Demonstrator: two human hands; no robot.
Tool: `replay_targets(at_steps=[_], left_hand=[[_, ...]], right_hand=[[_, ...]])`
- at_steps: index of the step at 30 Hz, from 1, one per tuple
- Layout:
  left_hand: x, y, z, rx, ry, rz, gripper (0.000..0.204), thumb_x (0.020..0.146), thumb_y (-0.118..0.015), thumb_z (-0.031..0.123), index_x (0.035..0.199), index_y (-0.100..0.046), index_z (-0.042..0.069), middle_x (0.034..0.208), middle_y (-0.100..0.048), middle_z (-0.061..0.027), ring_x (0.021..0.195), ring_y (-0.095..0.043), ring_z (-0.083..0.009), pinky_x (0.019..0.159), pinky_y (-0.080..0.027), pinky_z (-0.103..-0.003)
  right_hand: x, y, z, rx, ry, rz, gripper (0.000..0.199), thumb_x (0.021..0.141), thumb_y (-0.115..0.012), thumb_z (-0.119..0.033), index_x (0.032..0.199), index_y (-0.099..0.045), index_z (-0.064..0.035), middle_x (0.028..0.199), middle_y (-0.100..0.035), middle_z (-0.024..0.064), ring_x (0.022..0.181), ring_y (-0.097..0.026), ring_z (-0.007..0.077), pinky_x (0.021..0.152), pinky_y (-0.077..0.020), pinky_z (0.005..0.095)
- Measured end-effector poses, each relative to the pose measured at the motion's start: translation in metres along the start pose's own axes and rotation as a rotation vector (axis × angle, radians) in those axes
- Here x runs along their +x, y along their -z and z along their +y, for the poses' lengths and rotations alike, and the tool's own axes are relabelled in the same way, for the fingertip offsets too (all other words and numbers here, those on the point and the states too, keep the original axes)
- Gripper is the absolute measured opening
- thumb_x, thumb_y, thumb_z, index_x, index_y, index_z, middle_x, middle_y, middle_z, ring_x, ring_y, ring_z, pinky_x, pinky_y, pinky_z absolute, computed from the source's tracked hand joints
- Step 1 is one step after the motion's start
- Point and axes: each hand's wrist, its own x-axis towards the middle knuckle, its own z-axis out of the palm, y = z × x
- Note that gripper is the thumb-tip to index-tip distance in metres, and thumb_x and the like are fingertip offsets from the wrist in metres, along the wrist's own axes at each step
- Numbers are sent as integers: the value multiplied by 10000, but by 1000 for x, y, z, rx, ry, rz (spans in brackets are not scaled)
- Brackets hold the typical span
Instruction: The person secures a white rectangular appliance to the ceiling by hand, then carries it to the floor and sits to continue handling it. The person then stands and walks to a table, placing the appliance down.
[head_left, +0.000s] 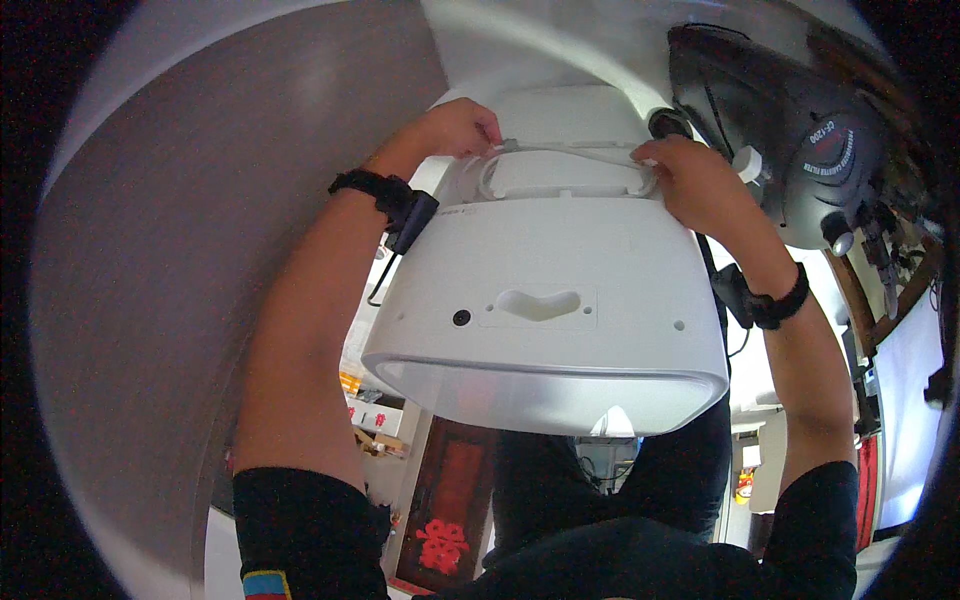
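Housing (pixel 570 265), white | nearside of left hand (pixel 462 130) and right hand (pixel 700 185) | both grips curled at its far end; opening, hold unclear

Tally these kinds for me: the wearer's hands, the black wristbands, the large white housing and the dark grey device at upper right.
Hands: 2 (left hand, right hand)
Black wristbands: 2 (left wristband, right wristband)
Large white housing: 1
Dark grey device: 1
Total: 6
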Motion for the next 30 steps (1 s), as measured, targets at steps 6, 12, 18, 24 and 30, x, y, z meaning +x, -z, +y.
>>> replay_targets(at_steps=[6, 12, 18, 24, 30], left_hand=[[3, 10, -2, 105, 28, -114, 178, 724, -767, 89, 885, -706, 42, 732, -663, -45, 663, -593, -144, 555, -484, -327], [15, 7, 31, 336, 108, -136, 242, 703, -772, 177, 905, -725, 53, 772, -678, -79, 629, -628, -205, 555, -505, -352], [15, -5, 16, 339, -75, 58, 239, 755, -732, 260, 884, -701, 61, 799, -673, -113, 624, -633, -236, 572, -506, -379], [9, 4, 5, 473, 43, -124, 193, 714, -712, 149, 867, -687, 34, 814, -677, -142, 728, -652, -269, 645, -512, -380], [2, -2, 10, 212, -1, -12, 261, 740, -694, 115, 994, -687, 54, 833, -681, -109, 754, -632, -209, 639, -514, -368]], right_hand=[[24, -13, 5, -120, -92, -44, 301, 840, -572, 18, 1075, -722, -95, 1012, -677, 169, 927, -660, 335, 819, -519, 399], [40, -20, 11, -256, -38, -25, 257, 818, -610, -18, 1013, -748, -112, 938, -681, 177, 896, -662, 345, 812, -519, 409], [41, -25, 21, -177, -32, -23, 244, 815, -620, -30, 999, -756, -114, 936, -661, 176, 885, -662, 339, 811, -521, 415], [41, -26, 20, -93, -2, -5, 303, 796, -592, 25, 1010, -759, -109, 951, -660, 168, 897, -665, 325, 822, -522, 408], [40, -23, 16, -78, -69, -73, 305, 784, -579, 55, 1010, -741, -72, 977, -663, 167, 917, -664, 317, 823, -522, 395]])
